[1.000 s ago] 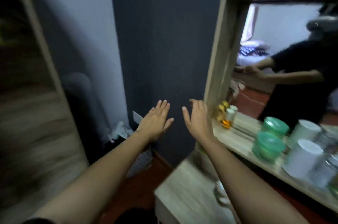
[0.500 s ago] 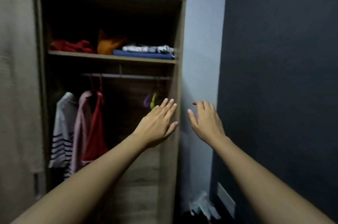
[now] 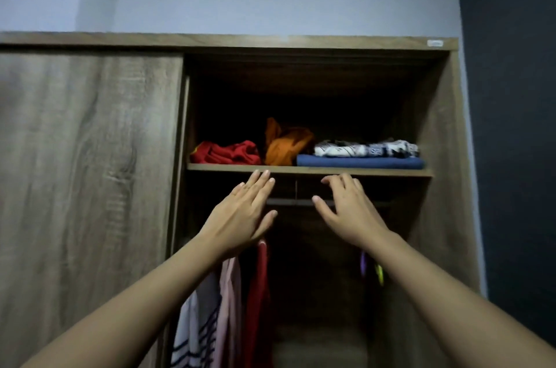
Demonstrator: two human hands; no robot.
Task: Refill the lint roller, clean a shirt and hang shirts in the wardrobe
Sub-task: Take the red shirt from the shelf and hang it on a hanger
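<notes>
Both hands up at the open wardrobe (image 3: 445, 115): left hand (image 3: 243, 211) flat and empty, right hand (image 3: 349, 211) spread, gripping nothing, just under the shelf (image 3: 310, 171) (folded clothes on top). Three shirts (image 3: 228, 307) hang below, left side.

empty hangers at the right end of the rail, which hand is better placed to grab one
Right. The right hand is open and empty, almost directly above the purple and yellow-green hangers. The left hand, also empty, is over the hanging shirts.
</notes>
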